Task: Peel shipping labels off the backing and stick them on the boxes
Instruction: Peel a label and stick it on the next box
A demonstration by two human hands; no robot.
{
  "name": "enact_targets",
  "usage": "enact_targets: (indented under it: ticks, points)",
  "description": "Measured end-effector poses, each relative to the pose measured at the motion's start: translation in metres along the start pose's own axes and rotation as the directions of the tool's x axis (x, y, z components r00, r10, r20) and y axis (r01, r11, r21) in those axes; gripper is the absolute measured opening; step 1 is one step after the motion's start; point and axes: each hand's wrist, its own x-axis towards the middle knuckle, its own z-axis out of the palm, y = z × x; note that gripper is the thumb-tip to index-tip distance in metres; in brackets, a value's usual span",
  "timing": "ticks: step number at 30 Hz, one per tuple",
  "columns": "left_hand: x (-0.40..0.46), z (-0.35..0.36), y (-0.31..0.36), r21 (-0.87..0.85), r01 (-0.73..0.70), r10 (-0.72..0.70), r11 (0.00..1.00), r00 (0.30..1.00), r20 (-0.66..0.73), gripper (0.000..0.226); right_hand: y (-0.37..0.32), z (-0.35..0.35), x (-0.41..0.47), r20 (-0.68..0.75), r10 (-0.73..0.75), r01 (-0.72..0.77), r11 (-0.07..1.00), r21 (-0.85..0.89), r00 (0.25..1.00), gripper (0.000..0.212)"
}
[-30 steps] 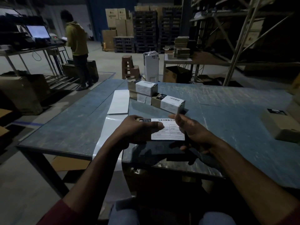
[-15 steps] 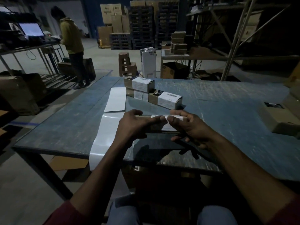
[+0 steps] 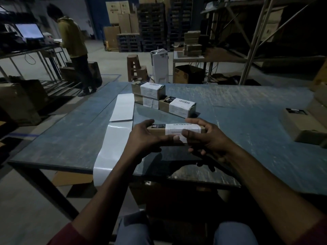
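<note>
Head view: both hands (image 3: 146, 138) (image 3: 208, 138) grip labelled box (image 3: 159, 129).

Brown cardboard box (image 3: 157, 132) with white barcoded label (image 3: 184, 129), scuffed blue-grey table (image 3: 247, 124), glossy white backing strip (image 3: 113, 147)

Dim, shadowy, wide-angle edge distortion
</note>
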Motion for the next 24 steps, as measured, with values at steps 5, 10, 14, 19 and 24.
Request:
enact_targets:
  ticks: [5,10,14,19,24]
  points:
    - [0.004,-0.001,-0.009,0.008,-0.015,0.014,1.000,0.998,0.057,0.126,0.004,-0.010,0.000,0.034,-0.002,0.004,0.999,-0.037,0.999,0.081]
    - [0.004,0.003,-0.011,0.032,-0.046,0.044,0.998,0.997,0.059,0.137,0.008,-0.012,-0.004,0.033,-0.019,0.021,0.996,-0.089,0.999,0.082]
    - [0.000,0.008,-0.008,0.028,-0.087,0.088,0.996,0.996,-0.021,0.124,0.011,-0.008,-0.005,-0.014,-0.064,0.064,0.997,-0.033,0.998,0.075]
    - [0.001,0.003,-0.012,0.023,-0.097,0.096,0.995,0.994,0.045,0.125,0.006,-0.019,-0.007,0.099,-0.069,0.079,0.993,-0.091,0.993,0.084]
    - [-0.001,-0.002,-0.010,-0.039,-0.055,0.059,0.998,0.991,0.119,0.131,0.007,-0.023,-0.008,0.123,-0.072,0.074,0.997,-0.012,0.990,0.098]
